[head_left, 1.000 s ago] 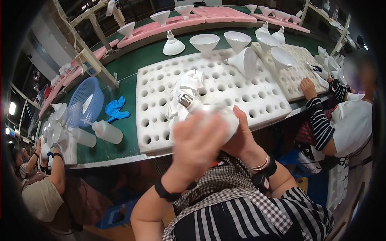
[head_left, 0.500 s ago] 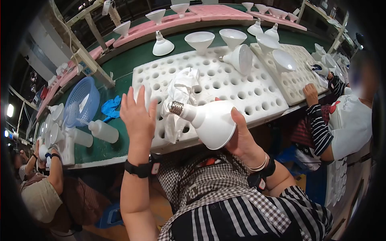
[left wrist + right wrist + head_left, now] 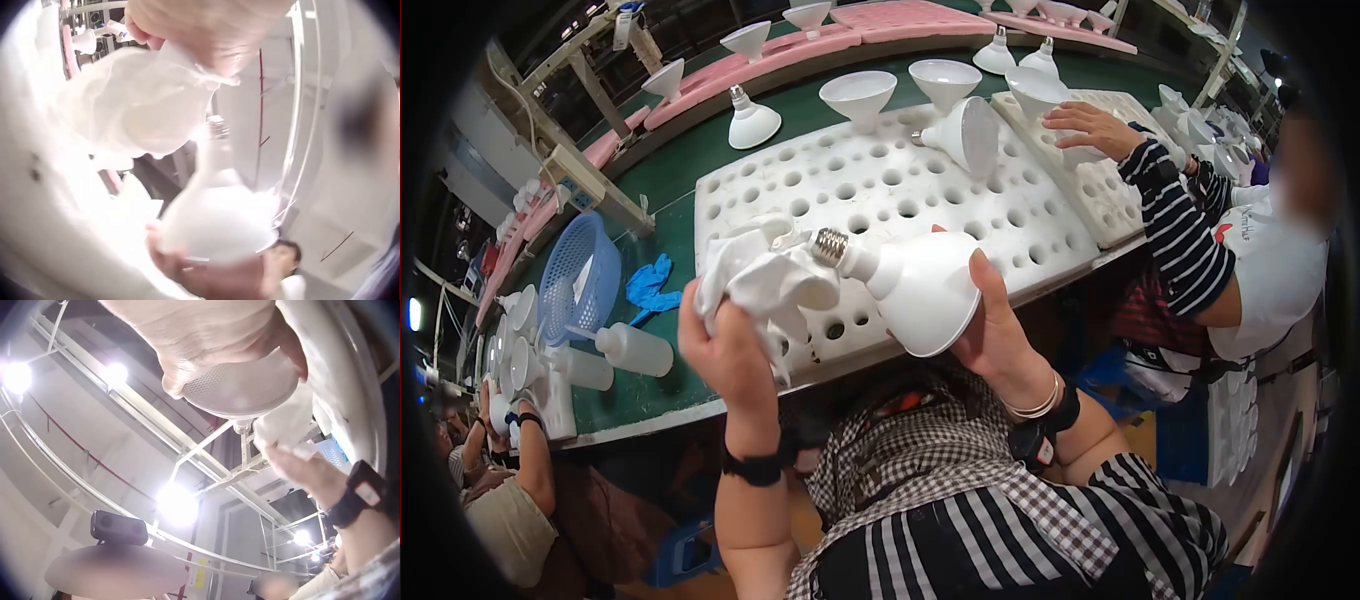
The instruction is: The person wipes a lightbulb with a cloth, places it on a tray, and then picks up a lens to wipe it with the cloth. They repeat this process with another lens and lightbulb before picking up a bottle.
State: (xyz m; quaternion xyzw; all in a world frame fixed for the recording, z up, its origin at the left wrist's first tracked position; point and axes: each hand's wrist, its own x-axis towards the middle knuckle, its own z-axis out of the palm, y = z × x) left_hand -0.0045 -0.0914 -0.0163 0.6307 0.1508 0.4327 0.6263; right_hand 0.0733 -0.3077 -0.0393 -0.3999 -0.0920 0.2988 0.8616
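Observation:
In the head view the right hand (image 3: 1004,340) grips a white bulb (image 3: 922,297) by its wide rim, its metal screw base pointing up and left. The left hand (image 3: 735,352) pinches a crumpled white cloth (image 3: 762,268) beside that screw base, above the foam tray (image 3: 870,205). From the left wrist, the cloth (image 3: 134,103) hangs from the left hand (image 3: 209,28), with the bulb (image 3: 215,215) below it. The right wrist view shows the right hand (image 3: 212,334) around the bulb's rim and its textured lens face (image 3: 244,387).
Upright and tilted bulbs (image 3: 858,95) stand at the tray's far side. To the left are a blue basket (image 3: 580,270), a blue glove (image 3: 652,288) and white bottles (image 3: 635,349). Another person's hand (image 3: 1095,130) reaches over a second tray (image 3: 1112,205) at the right.
The left hand came off the bulb, moved left and picked the cloth up from the tray. The right hand keeps hold of the bulb. The neighbour's arm has reached farther over the second tray.

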